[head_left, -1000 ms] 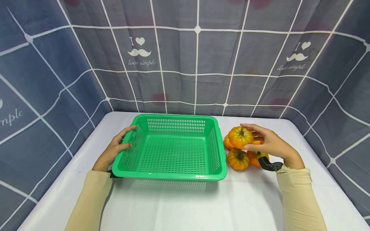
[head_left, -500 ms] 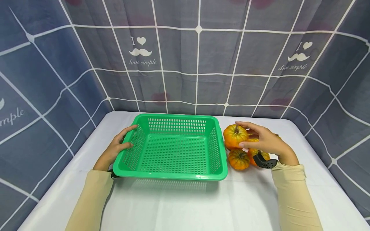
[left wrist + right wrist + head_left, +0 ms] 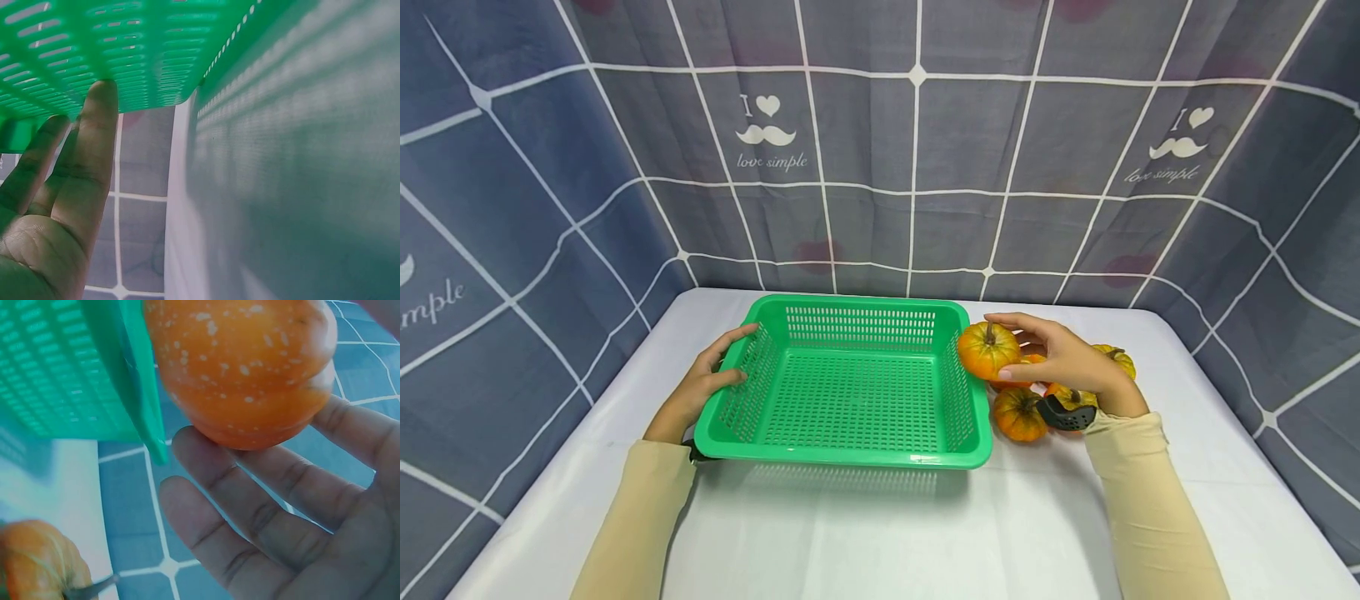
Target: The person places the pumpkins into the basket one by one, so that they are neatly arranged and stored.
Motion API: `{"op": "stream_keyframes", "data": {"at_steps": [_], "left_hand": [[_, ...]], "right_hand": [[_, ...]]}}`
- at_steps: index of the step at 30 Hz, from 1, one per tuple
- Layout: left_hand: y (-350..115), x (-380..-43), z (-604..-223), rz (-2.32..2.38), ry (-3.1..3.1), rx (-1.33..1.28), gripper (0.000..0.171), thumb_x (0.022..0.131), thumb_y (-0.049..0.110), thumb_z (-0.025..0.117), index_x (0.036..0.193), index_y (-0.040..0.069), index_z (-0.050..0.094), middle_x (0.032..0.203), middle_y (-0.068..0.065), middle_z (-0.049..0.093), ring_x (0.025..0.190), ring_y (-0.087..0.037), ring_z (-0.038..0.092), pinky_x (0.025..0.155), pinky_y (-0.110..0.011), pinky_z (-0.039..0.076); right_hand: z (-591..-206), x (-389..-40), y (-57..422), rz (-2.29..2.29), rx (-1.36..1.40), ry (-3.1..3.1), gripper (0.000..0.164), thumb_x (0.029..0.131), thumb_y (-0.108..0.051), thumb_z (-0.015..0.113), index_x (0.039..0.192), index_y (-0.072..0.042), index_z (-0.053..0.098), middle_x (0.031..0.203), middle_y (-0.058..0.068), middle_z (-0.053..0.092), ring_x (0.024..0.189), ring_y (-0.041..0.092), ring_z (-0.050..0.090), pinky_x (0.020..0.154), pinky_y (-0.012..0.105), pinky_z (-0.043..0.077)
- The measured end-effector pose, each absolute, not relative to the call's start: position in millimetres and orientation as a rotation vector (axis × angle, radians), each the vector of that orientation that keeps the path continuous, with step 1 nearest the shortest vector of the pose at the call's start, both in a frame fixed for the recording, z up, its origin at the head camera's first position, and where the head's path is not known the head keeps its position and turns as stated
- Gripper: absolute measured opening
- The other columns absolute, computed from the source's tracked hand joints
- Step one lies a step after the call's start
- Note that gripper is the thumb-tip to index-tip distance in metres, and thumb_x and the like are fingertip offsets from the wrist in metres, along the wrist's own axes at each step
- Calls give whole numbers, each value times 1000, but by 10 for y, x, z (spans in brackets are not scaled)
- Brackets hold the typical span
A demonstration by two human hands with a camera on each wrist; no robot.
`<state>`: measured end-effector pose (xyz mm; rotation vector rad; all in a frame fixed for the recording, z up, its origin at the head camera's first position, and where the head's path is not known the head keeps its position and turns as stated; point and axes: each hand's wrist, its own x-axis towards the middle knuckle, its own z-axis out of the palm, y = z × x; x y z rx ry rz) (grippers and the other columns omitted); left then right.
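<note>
Starting at the left, we have the left hand on the near end of the green basket, thumb and forefinger over the rim, more fingers against the slotted outer wall: that's a grip on the basket. The basket is on the white table, long axis running left to right across our view. And at its right end, here's the relation that counts: a held pumpkin, stem up, hangs by the right rim towards the back corner, overlapping that rim in the head view; whether they touch, we cannot tell. The right hand has it, thumb on the near side and fingers curved round the rest, so the basket's inside lies directly left of those fingers. The right hand is plainly the nearer one; the left is at the opposite end. Further right, we spot a front pumpkin just beside the basket, a half-hidden pumpkin under the hand, another behind the black wrist device, and a far pumpkin peeking past the wrist.
</note>
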<state>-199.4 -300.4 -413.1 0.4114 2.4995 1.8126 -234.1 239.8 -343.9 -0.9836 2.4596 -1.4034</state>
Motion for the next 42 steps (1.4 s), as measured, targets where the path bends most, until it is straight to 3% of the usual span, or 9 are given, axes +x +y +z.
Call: {"op": "stream_keyframes", "data": {"at_steps": [7, 14, 19, 25, 35, 42], "left_hand": [[-2995, -1987, -4136, 1865, 2469, 435, 80, 93, -3, 57, 169, 10, 37, 175, -21, 24, 127, -16, 46, 92, -24, 47], [-2998, -1999, -4150, 1851, 2485, 445, 79, 94, -3, 56, 169, 8, 36, 176, -22, 22, 133, -11, 43, 95, -23, 45], [-3001, -1999, -4148, 1856, 2491, 421, 79, 93, -4, 56, 168, 7, 37, 177, -20, 21, 140, -20, 40, 97, -26, 45], [-2990, -1993, -4152, 1850, 2512, 413, 79, 92, -3, 58, 167, 8, 39, 178, -17, 21, 157, -39, 24, 101, -35, 40], [-3000, -2010, -4178, 1832, 2519, 410, 79, 92, -3, 57, 168, 7, 38, 178, -18, 19, 158, -39, 23, 100, -32, 41], [-3012, -2012, -4183, 1858, 2495, 407, 79, 92, -4, 56, 168, 7, 38, 179, -15, 19, 155, -33, 25, 99, -30, 40]], "right_hand": [[-3452, -2428, 2290, -1381, -1007, 2414, 71, 91, 0, 82, 156, 3, 53, 143, 22, 62, 114, 20, 69, 96, 28, 56], [-3430, -2526, 2192, -1298, -1055, 2408, 68, 92, -3, 82, 154, 3, 55, 148, 23, 61, 125, 26, 65, 103, 22, 51], [-3390, -2609, 2123, -1245, -1076, 2374, 69, 93, -6, 82, 154, 3, 54, 151, 22, 60, 131, 35, 62, 106, 26, 50], [-3336, -2675, 2044, -1223, -1089, 2313, 72, 92, -5, 83, 156, 5, 51, 153, 23, 57, 127, 33, 64, 105, 34, 54], [-3257, -2725, 1854, -1118, -1065, 2320, 74, 93, -10, 83, 158, 0, 51, 156, 22, 54, 130, 35, 64, 111, 51, 51], [-3150, -2772, 1717, -1074, -1049, 2310, 74, 92, -12, 84, 158, -1, 51, 153, 23, 54, 125, 36, 67, 108, 51, 53]]}}
